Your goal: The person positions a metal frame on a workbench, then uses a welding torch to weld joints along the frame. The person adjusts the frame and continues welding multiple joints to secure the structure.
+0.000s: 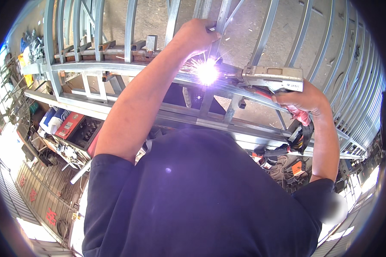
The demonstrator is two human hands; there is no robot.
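My right hand (306,100) is closed round the grip of a welding gun (270,77) with a silver, boxy body. Its nozzle points left at a bright arc (208,72) that throws sparks. The glare hides the exact joint at the tip. Just above the arc, my left hand (196,37) is closed on an upright square steel tube (222,19) where it meets the rail. That tube belongs to a galvanised metal frame (103,67) running across in front of me. Red wrapping (300,115) shows on the gun's lead below my right hand.
Parallel metal bars (330,38) curve away at the right. A red machine with a dark panel (83,132) stands below the rail at left. Tangled cables (283,171) lie lower right, beside an orange item (297,168). Concrete floor (244,38) shows between the bars.
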